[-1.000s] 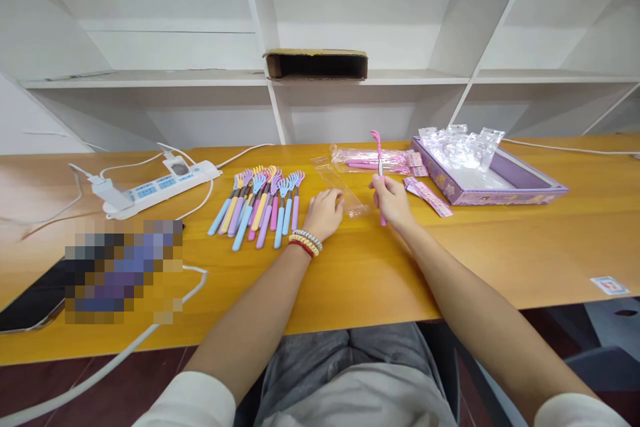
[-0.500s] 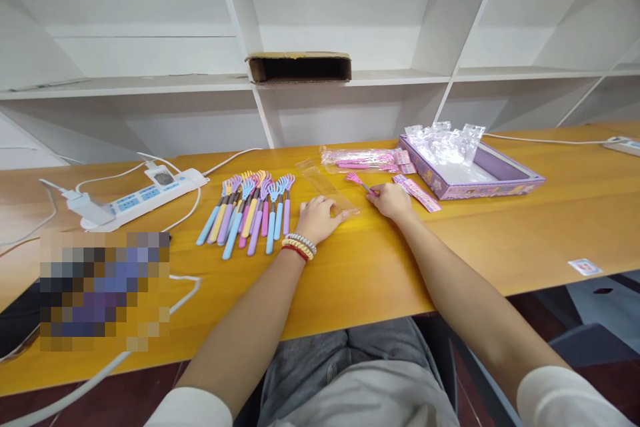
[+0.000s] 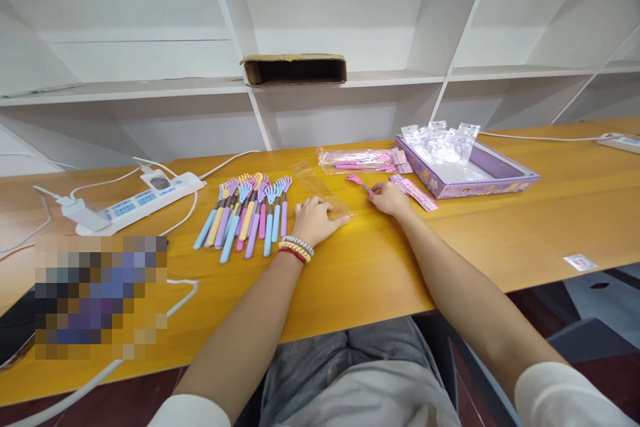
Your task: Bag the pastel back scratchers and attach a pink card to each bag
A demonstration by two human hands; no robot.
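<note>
My left hand (image 3: pixel 316 221) lies on the table over the near end of a clear plastic bag (image 3: pixel 320 185), its thumb stretched out along the bag's near edge. Whether the fingertips pinch the film cannot be seen. Between the fingers of my right hand (image 3: pixel 390 199) is a pink back scratcher (image 3: pixel 356 179), its claw head pointing left toward the bag. A pink printed card strip (image 3: pixel 417 193) lies just beyond that hand. Left of my left hand, several back scratchers (image 3: pixel 250 217) in blue, yellow, purple and pink lie in a heap, claws facing away from me.
Bagged pink back scratchers (image 3: pixel 363 160) lie at the back. A purple box (image 3: pixel 490 188) at the right holds clear plastic bags (image 3: pixel 443 143). At the left are a white power strip (image 3: pixel 145 200) and cables. A cardboard box (image 3: pixel 295 68) sits on the shelf; a small sticker (image 3: pixel 580 262) lies front right.
The view has shifted slightly. My left thumb has spread a little further along the bag's edge. My right hand keeps the pink back scratcher in nearly the same place.
</note>
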